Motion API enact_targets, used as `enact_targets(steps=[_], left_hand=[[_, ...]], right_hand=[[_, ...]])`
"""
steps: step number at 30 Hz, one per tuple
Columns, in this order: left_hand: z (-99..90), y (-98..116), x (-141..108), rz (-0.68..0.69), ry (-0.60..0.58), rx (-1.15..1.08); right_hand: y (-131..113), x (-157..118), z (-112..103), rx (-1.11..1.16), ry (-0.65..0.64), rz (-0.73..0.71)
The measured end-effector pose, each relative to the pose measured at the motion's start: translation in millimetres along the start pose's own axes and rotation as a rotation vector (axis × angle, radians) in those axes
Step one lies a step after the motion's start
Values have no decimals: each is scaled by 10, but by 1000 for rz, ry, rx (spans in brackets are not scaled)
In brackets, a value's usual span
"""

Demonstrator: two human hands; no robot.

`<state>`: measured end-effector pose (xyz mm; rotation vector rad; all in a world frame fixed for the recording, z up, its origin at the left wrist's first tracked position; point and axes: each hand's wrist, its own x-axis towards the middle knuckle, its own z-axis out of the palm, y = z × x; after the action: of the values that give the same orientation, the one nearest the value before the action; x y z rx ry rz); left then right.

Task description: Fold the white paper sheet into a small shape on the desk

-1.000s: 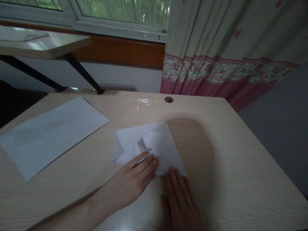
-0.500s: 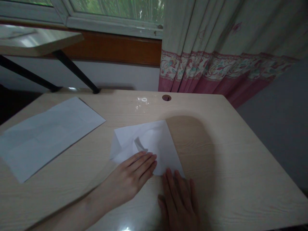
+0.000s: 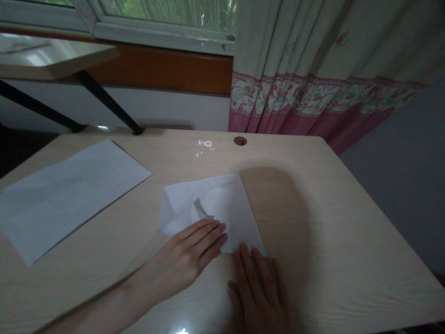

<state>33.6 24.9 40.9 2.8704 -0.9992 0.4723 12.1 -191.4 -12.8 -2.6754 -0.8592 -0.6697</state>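
A folded sheet of white paper (image 3: 229, 199) lies on the wood-grain desk. Its left corner is turned over, and a small flap stands up near its middle. My left hand (image 3: 193, 253) rests flat on the paper's lower left part, fingers stretched out and close together; it covers some of the near edge. To its right, my right hand (image 3: 259, 287) lies flat with fingers spread, the fingertips touching the paper's near right edge. Neither hand grips anything.
A larger white paper (image 3: 73, 199) lies on the desk (image 3: 347, 260) at the left. Behind it, a raised shelf (image 3: 59, 58) stands on black legs. A round cable hole (image 3: 240, 141) is near the back edge, and a curtain (image 3: 295, 93) hangs behind the desk.
Almost nothing differs. Both hands stay on the folded paper, and the view has shifted very slightly.
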Motion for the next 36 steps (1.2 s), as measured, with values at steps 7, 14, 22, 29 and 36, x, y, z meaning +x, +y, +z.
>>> enact_targets(steps=[7, 14, 22, 29, 36], left_hand=[[36, 3, -10, 4, 1, 1], [40, 2, -4, 10, 4, -5], [68, 22, 0, -9, 6, -14], [112, 34, -26, -12, 3, 5], [158, 39, -38, -22, 25, 10]], right_hand=[[-13, -10, -15, -32, -2, 19], [-4, 40, -39, -32, 5, -4], [30, 15, -93, -76, -31, 7], [126, -57, -127, -77, -69, -5], [240, -115, -175, -47, -97, -12]])
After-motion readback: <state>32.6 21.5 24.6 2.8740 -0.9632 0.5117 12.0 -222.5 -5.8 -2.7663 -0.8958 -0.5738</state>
